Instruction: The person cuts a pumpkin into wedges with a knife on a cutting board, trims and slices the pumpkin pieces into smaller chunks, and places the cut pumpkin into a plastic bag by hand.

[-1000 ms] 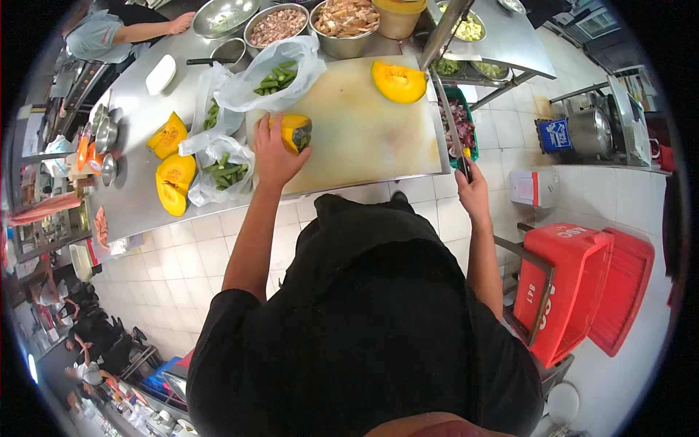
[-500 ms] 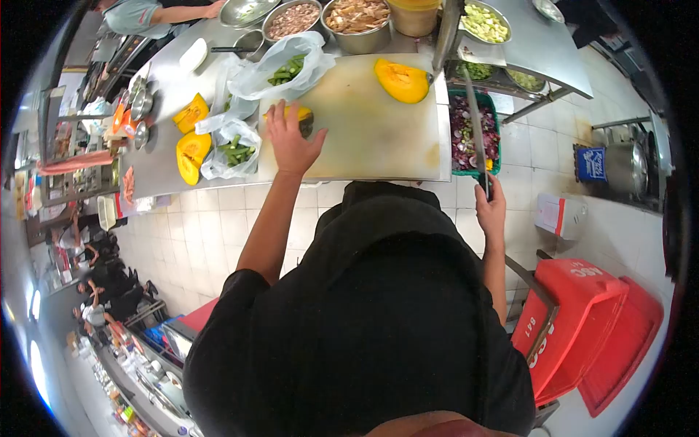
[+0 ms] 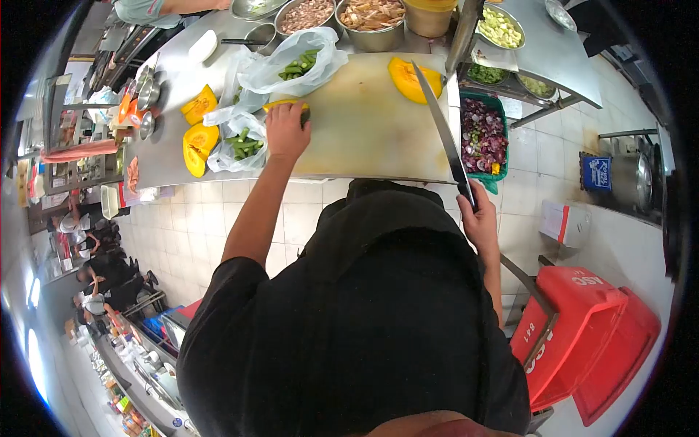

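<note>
My left hand (image 3: pixel 287 132) is closed over a pumpkin piece (image 3: pixel 275 104) at the left edge of the cutting board (image 3: pixel 371 135). Most of that piece is hidden under my fingers; a strip of yellow flesh and a bit of dark rind show. In my right hand (image 3: pixel 480 218) is the black handle of a long knife (image 3: pixel 443 131). Its blade slants up and left over the board's right edge, with the tip by a larger pumpkin wedge (image 3: pixel 405 80). Two more pumpkin wedges, one upper (image 3: pixel 199 106) and one lower (image 3: pixel 198 149), lie left of the board.
Plastic bags of cut green vegetables (image 3: pixel 298 65) lie beside and partly on the board. Metal bowls of chopped food (image 3: pixel 371 40) line the back. A green crate of purple onion pieces (image 3: pixel 504 116) stands at the right. Below are a red bin (image 3: pixel 575 328) and another person's arm (image 3: pixel 193 6) at upper left.
My right hand has swung the knife leftward, from above the crate to over the board's right edge. My left fingers, earlier spread beside the pumpkin piece, have closed over it.
</note>
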Demonstrator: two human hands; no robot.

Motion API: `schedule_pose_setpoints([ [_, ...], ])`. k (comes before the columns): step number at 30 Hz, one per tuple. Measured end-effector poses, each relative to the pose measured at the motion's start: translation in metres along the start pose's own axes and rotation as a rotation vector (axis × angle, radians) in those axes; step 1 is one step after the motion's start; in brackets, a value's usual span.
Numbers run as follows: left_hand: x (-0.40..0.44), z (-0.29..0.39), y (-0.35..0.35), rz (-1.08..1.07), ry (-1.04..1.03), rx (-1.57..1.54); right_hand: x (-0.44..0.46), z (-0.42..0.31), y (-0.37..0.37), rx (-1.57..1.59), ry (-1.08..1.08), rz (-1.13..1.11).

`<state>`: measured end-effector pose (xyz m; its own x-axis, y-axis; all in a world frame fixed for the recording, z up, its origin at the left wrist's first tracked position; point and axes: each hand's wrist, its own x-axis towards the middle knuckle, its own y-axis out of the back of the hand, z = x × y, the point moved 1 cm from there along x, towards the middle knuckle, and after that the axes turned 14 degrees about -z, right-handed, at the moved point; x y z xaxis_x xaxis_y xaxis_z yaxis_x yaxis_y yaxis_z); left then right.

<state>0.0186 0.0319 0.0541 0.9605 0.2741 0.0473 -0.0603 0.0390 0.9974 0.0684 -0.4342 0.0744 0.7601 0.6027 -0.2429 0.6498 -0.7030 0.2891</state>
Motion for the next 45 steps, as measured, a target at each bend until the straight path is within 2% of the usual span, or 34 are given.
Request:
schedule_pose_setpoints([
  [2,0.000,-0.009,-0.003,0.023,-0.010,-0.001,-0.003,0.001,-0.004,-0.008,-0.078,0.075],
  [4,-0.002,-0.004,0.010,0.083,-0.026,0.004,-0.005,0.018,-0.005,-0.013,-0.022,0.210],
  [6,0.007,0.007,0.013,0.175,-0.113,-0.096,-0.010,0.031,-0.002,0.152,-0.132,0.229],
  [10,0.038,0.055,-0.004,0.202,-0.246,-0.520,-0.012,0.024,0.000,0.293,-0.287,0.167],
  [13,0.078,0.092,-0.034,0.032,-0.225,-0.840,-0.006,0.019,-0.011,0.295,-0.328,0.146],
  [19,0.149,0.139,-0.085,-0.308,0.029,-1.315,0.025,0.017,-0.036,0.363,-0.306,0.123],
  [22,0.159,0.155,-0.089,-0.407,0.024,-1.529,0.044,0.016,-0.045,0.354,-0.265,0.099],
  [28,0.148,0.155,-0.072,-0.465,0.157,-1.717,0.053,-0.005,-0.050,0.277,-0.232,0.058],
  [35,0.101,0.104,-0.045,-0.355,0.102,-2.319,0.030,-0.044,-0.043,0.081,-0.053,-0.003],
  [38,0.076,0.072,-0.034,-0.299,0.033,-2.475,0.024,-0.080,-0.040,0.310,-0.174,-0.194],
  [40,0.060,0.061,-0.015,-0.220,0.020,-2.505,0.026,-0.069,-0.044,0.417,-0.093,-0.189],
  [43,0.039,0.052,0.003,-0.105,0.016,-2.549,0.041,-0.039,-0.048,0.255,-0.136,-0.189],
  [45,0.032,0.046,0.002,-0.057,0.000,-2.551,0.063,-0.011,-0.065,0.091,-0.076,-0.227],
])
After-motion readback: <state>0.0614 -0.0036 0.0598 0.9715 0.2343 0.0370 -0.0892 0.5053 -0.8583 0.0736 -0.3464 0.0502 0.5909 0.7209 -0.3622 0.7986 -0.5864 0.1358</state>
